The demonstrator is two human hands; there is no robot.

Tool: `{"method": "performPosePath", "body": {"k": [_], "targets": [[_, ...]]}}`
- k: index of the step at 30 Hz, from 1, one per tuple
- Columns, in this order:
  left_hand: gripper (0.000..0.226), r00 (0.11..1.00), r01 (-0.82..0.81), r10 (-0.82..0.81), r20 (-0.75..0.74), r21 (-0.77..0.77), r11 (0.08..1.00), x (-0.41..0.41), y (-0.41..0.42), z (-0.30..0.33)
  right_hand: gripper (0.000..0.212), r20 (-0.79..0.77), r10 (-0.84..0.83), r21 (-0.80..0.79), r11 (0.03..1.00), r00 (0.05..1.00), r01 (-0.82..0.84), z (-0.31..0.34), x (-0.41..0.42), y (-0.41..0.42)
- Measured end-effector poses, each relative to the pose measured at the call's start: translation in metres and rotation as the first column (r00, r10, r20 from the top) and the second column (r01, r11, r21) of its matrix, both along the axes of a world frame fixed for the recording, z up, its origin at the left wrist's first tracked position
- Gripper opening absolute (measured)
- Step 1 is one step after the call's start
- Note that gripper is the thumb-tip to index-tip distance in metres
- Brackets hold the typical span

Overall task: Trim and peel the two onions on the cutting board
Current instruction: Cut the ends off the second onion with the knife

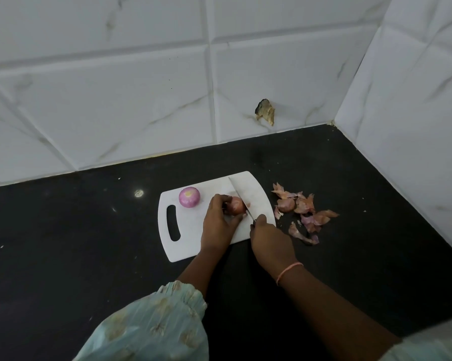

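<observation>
A white cutting board lies on the black counter. A peeled purple onion sits near the board's far left. An onion with brown skin lies at the board's middle, and my left hand holds it from the left. My right hand grips the handle of a knife. The blade rests across the right end of the brown onion and points away from me.
A pile of dry onion skins lies on the black counter just right of the board. White tiled walls close the corner behind and to the right. A brown chipped spot marks the back wall.
</observation>
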State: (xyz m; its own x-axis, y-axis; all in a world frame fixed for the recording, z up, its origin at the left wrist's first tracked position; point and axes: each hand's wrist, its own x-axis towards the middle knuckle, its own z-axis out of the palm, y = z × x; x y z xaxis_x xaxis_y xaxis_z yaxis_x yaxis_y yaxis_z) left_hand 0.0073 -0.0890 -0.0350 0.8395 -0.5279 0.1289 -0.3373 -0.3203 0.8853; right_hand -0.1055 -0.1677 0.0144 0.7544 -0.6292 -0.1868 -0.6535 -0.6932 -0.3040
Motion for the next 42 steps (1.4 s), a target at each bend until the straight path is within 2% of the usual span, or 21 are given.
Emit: {"method": "performPosePath", "body": {"k": [5,9,13,18,22,24,29,33,36,39,42], "targets": [[0.059,0.999,0.03,-0.029,0.043,-0.027,0.999,-0.001,0.002,-0.002,0.025,0.019,-0.001,-0.017,1.0,1.0,0.001,-0.002,-0.002,-0.001],[0.051,0.993,0.047,-0.044,0.105,-0.033,0.998,0.0,0.003,0.002,0.026,0.013,-0.024,0.029,0.999,1.0,0.024,0.0,-0.001,0.001],[0.05,1.0,-0.001,0.005,0.024,-0.145,0.989,-0.001,0.005,0.003,0.026,0.015,-0.03,0.038,0.999,0.999,0.03,0.0,-0.002,0.001],[0.051,0.992,-0.067,0.042,-0.123,-0.207,0.976,-0.002,0.008,0.01,0.026,0.022,-0.009,0.016,1.0,1.0,0.008,-0.003,-0.003,0.001],[0.048,0.969,-0.159,0.082,-0.233,-0.331,0.93,-0.007,0.011,0.016,0.024,0.021,-0.014,0.014,1.0,1.0,0.014,-0.006,-0.003,0.001],[0.051,0.959,-0.166,0.077,-0.273,-0.32,0.933,-0.008,0.011,0.02,0.022,0.017,-0.018,0.011,1.0,1.0,0.018,-0.008,-0.002,0.002],[0.024,0.933,-0.181,0.064,-0.354,-0.309,0.934,-0.005,0.009,0.027,0.022,-0.017,-0.014,-0.017,1.0,1.0,0.014,-0.008,-0.002,0.002],[0.03,0.913,-0.273,0.119,-0.39,-0.368,0.889,-0.002,0.007,0.039,0.026,-0.029,-0.004,-0.032,0.999,1.0,0.003,-0.009,-0.003,0.003],[0.031,0.894,-0.336,0.209,-0.397,-0.283,0.898,-0.001,0.002,0.042,0.028,-0.005,0.003,-0.047,0.999,1.0,-0.004,-0.011,-0.005,0.002],[0.035,0.912,-0.287,0.184,-0.367,-0.248,0.925,-0.002,0.001,0.036,0.034,0.037,-0.033,-0.08,0.996,0.999,0.036,-0.008,-0.01,-0.009],[0.039,0.95,-0.17,0.098,-0.295,-0.229,0.959,0.001,0.007,0.024,0.031,0.154,-0.173,-0.125,0.973,0.973,0.193,0.003,-0.018,-0.025]]}}
